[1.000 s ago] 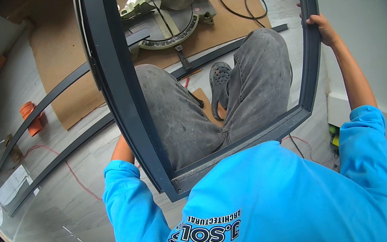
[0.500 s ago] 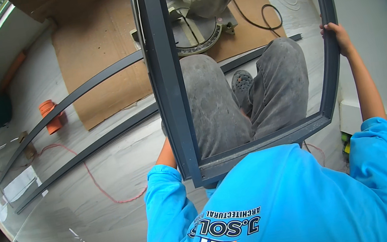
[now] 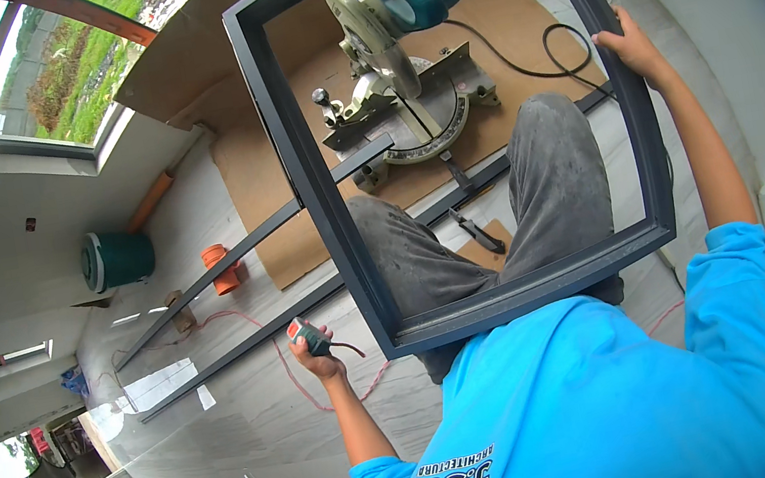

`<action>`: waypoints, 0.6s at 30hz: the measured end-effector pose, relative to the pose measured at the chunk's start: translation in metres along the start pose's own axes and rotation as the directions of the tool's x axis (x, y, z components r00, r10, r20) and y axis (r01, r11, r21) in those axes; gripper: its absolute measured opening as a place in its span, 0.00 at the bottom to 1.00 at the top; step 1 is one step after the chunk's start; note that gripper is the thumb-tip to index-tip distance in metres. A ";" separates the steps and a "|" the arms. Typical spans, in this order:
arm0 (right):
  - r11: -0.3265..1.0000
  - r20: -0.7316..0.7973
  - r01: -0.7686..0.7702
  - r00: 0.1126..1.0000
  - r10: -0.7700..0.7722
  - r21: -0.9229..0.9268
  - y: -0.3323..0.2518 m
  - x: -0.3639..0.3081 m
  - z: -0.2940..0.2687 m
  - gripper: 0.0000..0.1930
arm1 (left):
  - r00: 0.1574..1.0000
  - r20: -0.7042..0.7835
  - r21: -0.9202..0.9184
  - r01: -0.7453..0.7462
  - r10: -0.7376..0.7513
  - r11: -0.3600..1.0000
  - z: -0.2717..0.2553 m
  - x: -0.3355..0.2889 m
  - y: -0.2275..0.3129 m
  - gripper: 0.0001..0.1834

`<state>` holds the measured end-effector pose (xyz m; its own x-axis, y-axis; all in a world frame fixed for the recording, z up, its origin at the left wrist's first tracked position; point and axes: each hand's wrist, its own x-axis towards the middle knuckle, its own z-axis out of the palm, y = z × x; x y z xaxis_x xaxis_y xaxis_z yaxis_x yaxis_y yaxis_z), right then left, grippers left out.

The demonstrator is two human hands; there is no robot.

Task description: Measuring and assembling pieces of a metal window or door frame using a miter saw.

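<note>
Frame (image 3: pixel 530 288), one: dark grey, four-sided, open at the centre, positioned before the torso and over the thighs; whether it bears on the lap or the floor cannot be told. Probably metal profile, stiff, of moderate weight but awkward for its span; smooth faces may slip, edges may be sharp, and the finish looks liable to scratching. Best hold: the middle of each long side, fingers wrapped round, clear of the corners. Right hand (image 3: pixel 635 51): curled about the frame's right side, upper part, thumb inward. Left hand (image 3: pixel 318 357): off the frame, closed round a tape measure (image 3: pixel 308 336), red and dark green, with dark strap; compact, light and hard by its look, best palmed by the case. Beyond: mitre saw (image 3: pixel 399 76) on cardboard (image 3: pixel 278 241), seen through the opening; bar (image 3: pixel 241 355) on the floor, left.
</note>
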<state>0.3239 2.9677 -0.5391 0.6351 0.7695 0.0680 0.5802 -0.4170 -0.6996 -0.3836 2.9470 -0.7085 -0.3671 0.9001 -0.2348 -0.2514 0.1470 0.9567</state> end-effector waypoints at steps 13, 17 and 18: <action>0.745 0.744 -0.004 -0.024 -0.667 0.667 -0.227 -0.187 0.098 0.19 | 0.502 0.810 0.472 -0.249 -0.304 0.846 0.185 -0.150 0.197 0.47; 0.801 0.785 0.060 -0.252 -0.565 0.596 -0.230 -0.197 0.106 0.15 | 0.493 0.725 0.505 0.096 -0.482 0.858 0.164 -0.169 0.184 0.43; 0.811 0.776 0.042 -0.326 -0.541 0.583 -0.231 -0.200 0.108 0.15 | 0.488 0.732 0.493 0.103 -0.476 0.864 0.164 -0.174 0.179 0.43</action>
<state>0.0078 2.9625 -0.4675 -0.9161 0.3500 -0.1955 0.1999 -0.0240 -0.9795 -0.2183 2.8843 -0.4681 0.5961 0.6691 -0.4438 0.1867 0.4221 0.8871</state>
